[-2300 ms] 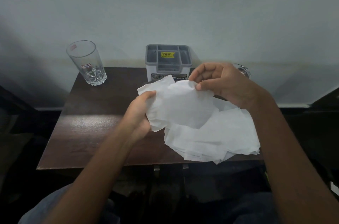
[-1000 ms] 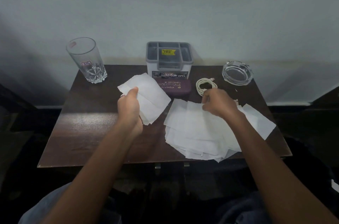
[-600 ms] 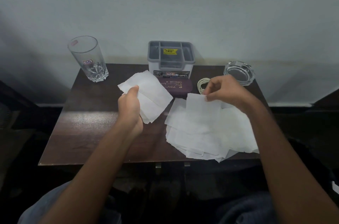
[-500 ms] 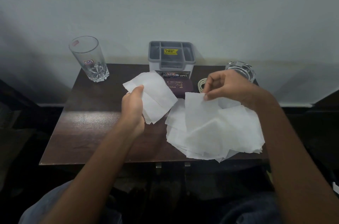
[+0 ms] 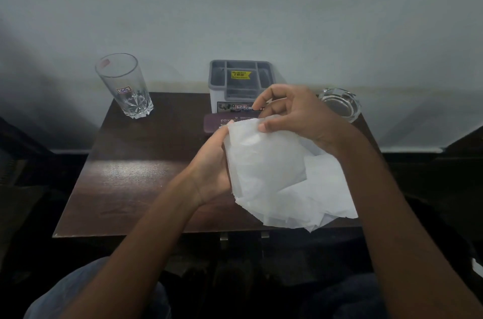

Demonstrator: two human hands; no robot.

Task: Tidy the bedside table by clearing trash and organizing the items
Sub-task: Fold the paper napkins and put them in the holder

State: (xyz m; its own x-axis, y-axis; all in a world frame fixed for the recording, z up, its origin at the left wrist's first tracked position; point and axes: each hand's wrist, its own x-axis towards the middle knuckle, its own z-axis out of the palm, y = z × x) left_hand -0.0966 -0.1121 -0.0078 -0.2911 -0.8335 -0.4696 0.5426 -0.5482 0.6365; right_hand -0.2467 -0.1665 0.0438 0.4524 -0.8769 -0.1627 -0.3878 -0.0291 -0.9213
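Above the dark wooden bedside table (image 5: 136, 177), my left hand (image 5: 211, 169) holds a stack of white tissue sheets (image 5: 264, 162) by their left edge. My right hand (image 5: 295, 115) pinches the top of a sheet and lays it against that stack. More loose white tissues (image 5: 324, 198) lie spread on the table's front right, partly hidden behind the held sheets. A maroon case (image 5: 219, 122) lies just behind my hands, partly covered.
A tall clear drinking glass (image 5: 125, 86) stands at the back left. A grey compartment organizer (image 5: 240, 83) sits at the back centre against the wall. A glass ashtray (image 5: 339, 104) is at the back right. My knees are below the table's front edge.
My right hand lifted a sheet from the loose pile and carried it left onto the stack in my left hand. The coiled white cable is now hidden behind my right hand.
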